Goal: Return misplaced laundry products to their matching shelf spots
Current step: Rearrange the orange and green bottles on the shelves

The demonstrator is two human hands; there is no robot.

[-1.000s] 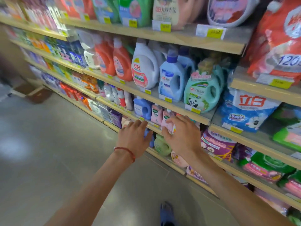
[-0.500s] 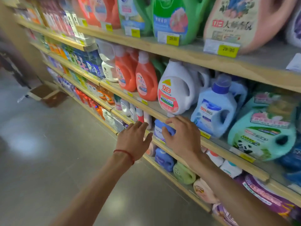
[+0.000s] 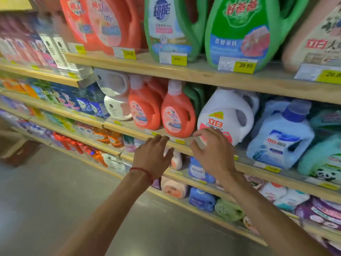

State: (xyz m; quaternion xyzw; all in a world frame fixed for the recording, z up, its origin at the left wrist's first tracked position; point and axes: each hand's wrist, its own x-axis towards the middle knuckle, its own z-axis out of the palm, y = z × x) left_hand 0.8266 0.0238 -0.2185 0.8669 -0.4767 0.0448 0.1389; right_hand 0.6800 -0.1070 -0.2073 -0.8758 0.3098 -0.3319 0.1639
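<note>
A white detergent jug (image 3: 227, 115) with a red label stands on the middle wooden shelf (image 3: 245, 167), between two orange jugs (image 3: 177, 111) and a light blue jug (image 3: 280, 133). My right hand (image 3: 212, 152) is raised in front of the white jug's lower label, fingers loosely spread, holding nothing. My left hand (image 3: 153, 157), with a red string on the wrist, hovers open at the shelf edge below the orange jugs, also holding nothing.
Large green jugs (image 3: 238, 30) and orange jugs fill the top shelf (image 3: 203, 72) above yellow price tags. Smaller bottles and pouches crowd the lower shelves (image 3: 199, 183). Grey floor (image 3: 46, 200) spreads to the left, with a cardboard box (image 3: 20, 152) far back.
The view has come closer and higher along the shelves. Both hands have risen from the lower shelf of small bottles to the middle shelf, the right one now before the white jug.
</note>
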